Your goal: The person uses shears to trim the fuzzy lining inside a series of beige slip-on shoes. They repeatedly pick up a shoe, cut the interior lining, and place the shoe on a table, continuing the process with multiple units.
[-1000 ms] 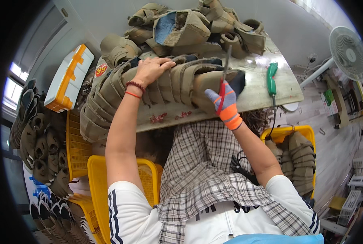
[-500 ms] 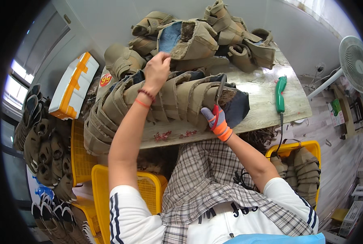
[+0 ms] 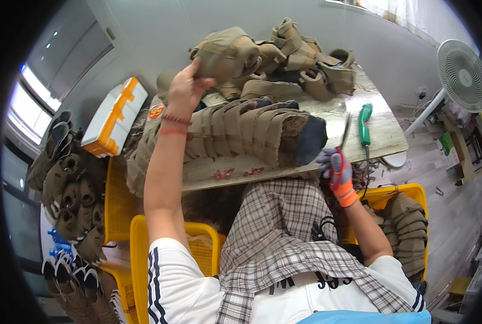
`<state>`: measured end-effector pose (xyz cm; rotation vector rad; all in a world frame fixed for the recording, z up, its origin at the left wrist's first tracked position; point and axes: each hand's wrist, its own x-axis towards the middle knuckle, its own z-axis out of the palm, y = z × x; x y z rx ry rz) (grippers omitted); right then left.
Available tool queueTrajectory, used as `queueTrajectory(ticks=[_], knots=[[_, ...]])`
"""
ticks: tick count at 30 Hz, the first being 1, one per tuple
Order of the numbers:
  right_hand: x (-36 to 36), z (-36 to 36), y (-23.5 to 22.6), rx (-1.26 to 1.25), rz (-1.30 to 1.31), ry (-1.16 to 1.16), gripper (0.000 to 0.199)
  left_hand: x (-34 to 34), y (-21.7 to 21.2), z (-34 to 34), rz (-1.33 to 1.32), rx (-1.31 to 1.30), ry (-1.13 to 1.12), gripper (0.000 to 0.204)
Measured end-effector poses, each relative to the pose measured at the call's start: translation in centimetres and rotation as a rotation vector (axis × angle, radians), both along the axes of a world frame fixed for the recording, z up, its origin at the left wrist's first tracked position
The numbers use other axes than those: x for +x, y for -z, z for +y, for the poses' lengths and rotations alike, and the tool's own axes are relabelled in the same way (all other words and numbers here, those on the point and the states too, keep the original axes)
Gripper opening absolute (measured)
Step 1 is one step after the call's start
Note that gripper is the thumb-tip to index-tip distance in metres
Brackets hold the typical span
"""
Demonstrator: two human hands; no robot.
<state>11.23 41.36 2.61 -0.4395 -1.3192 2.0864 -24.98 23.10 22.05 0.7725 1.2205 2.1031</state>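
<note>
Workbench scene seen from above. Left hand (image 3: 186,89), bare with cords at the wrist, is raised over the far part of the wooden table (image 3: 384,132); its fingers are closed on the edge of a tan shoe upper (image 3: 224,54), which is lifted clear of the table and sits in front of a heap of similar tan pieces (image 3: 305,65) by the wall. Right hand (image 3: 335,168), in a grey and orange glove, is curled around the handle of a thin metal tool (image 3: 345,131) at the near edge of the table, the blade pointing away from the person. Between the hands lies a row of stacked tan uppers (image 3: 235,132). A green-handled tool (image 3: 364,123) rests just beside the blade. Yellow crates (image 3: 119,205) stand below the table; a white and orange case (image 3: 114,119) lies at left; a fan (image 3: 462,67) stands at right.
</note>
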Motion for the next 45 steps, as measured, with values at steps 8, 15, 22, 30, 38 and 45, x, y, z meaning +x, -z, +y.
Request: queueTrajectory(ticks=[8, 15, 22, 30, 38, 45], knots=[[2.4, -5.9, -6.4, 0.252, -0.096, -0.084, 0.032, 13.2, 8.3, -18.0, -0.643, -0.002, 0.032, 0.026], [1.3, -13.3, -3.6, 0.313, -0.279, -0.302, 0.026, 26.1, 21.2, -25.2, -1.276, 0.225, 0.161, 0.025], [0.9, -17.4, -1.9, 0.525, -0.542, -0.226, 0.049, 31.4, 22.0, -21.4, -1.189, 0.094, -0.081, 0.037], [-0.1, -18.8, -2.3, 0.595, -0.537, -0.135, 0.048, 33.4, 20.4, -19.5, -0.995, -0.117, 0.358, 0.042], [-1.9, -12.7, -4.3, 0.443, -0.328, -0.577, 0.048, 27.6, 18.1, -21.5, -0.156, -0.693, -0.057, 0.026], [-2.8, -13.1, -5.1, 0.666, -0.3, -0.784, 0.048, 27.8, 13.7, -15.7, 0.847, -0.719, 0.013, 0.046]])
